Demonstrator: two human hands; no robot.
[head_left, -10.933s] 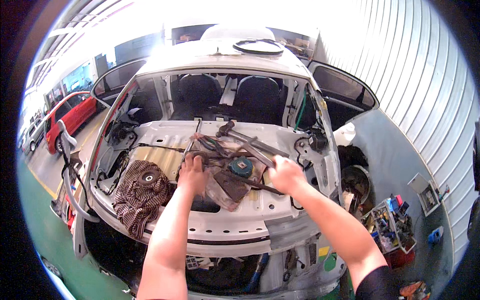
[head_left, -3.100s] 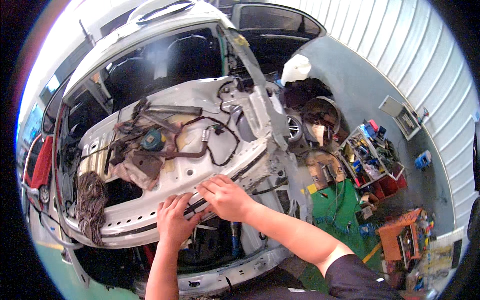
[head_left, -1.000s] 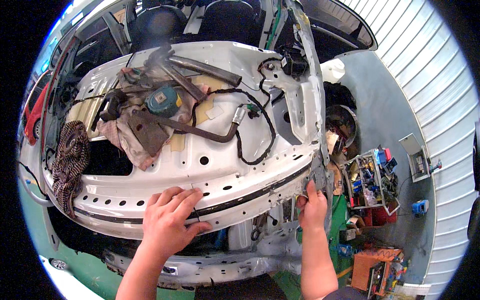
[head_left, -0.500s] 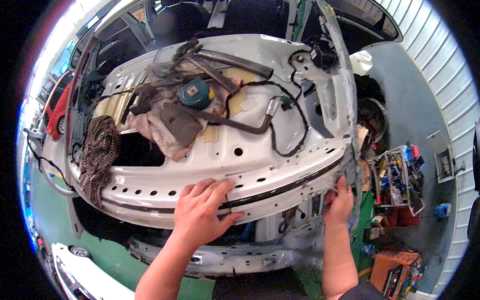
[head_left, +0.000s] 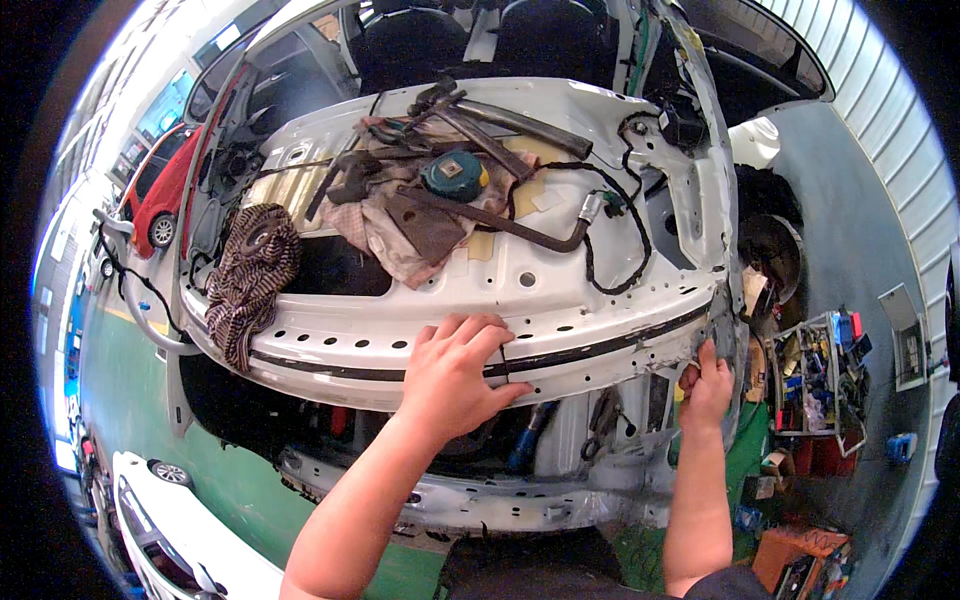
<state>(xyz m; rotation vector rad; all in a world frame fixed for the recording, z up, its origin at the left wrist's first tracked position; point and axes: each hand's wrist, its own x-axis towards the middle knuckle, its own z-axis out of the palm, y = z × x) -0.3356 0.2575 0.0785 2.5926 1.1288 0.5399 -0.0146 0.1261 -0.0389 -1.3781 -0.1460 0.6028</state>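
Observation:
A white car body panel (head_left: 460,300) spreads in front of me, its near ledge carrying a black strip (head_left: 600,338). My left hand (head_left: 450,375) grips this ledge around its middle, fingers laid over the top and thumb along the lower front edge. At the ledge's right end my right hand (head_left: 707,392) is held close to the metal. One digit points up while the others are curled; whatever they may hold is hidden. Farther back on the panel, a teal tape measure (head_left: 452,176), a bent bar with a socket end (head_left: 530,235) and a hammer (head_left: 480,140) lie on dirty rags (head_left: 375,235).
A striped cloth bundle (head_left: 250,280) drapes over the panel's left side. Black wiring (head_left: 640,265) loops across its right half. Below the ledge runs a bare lower crossmember (head_left: 480,500). A tool cart (head_left: 808,375) stands to the right, a white car (head_left: 190,545) at lower left.
My view has shifted, so the panel and both hands appear farther right and slightly higher. Both hands keep about the same places on the ledge.

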